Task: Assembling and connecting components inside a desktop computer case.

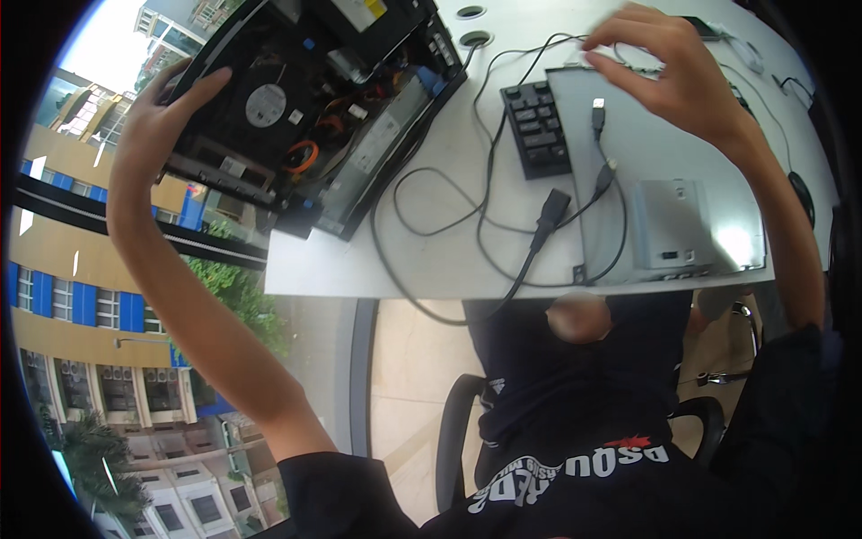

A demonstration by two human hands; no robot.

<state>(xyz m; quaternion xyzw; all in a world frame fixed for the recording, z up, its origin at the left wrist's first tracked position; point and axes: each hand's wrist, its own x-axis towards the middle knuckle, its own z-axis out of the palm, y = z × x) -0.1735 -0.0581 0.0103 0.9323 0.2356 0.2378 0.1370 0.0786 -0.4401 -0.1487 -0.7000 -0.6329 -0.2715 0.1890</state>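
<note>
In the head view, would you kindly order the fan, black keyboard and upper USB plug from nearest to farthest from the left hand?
From the left hand:
1. Fan: just right, in the computer case.
2. Black keyboard: mid-table.
3. Upper USB plug: right of the keyboard.

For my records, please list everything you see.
desk: 1, white, upper middle
holes: 2, dark, desk's top
case: 1, black-grey, upper left
panel: 1, silver, desk's right
keyboard: 1, black, at panel's left edge
cables: several, mostly black, desk and panel
flat device: 1, dark, desk's top right
mouse-like thing: 1, black, far right
chair: 1, black, below desk
buildings: several, tan-blue, outside left
trees: several, green, outside left
shirt: 1, black, bottom
left hand: 1, bare, on case
right hand: 1, bare, by panel's top
</note>
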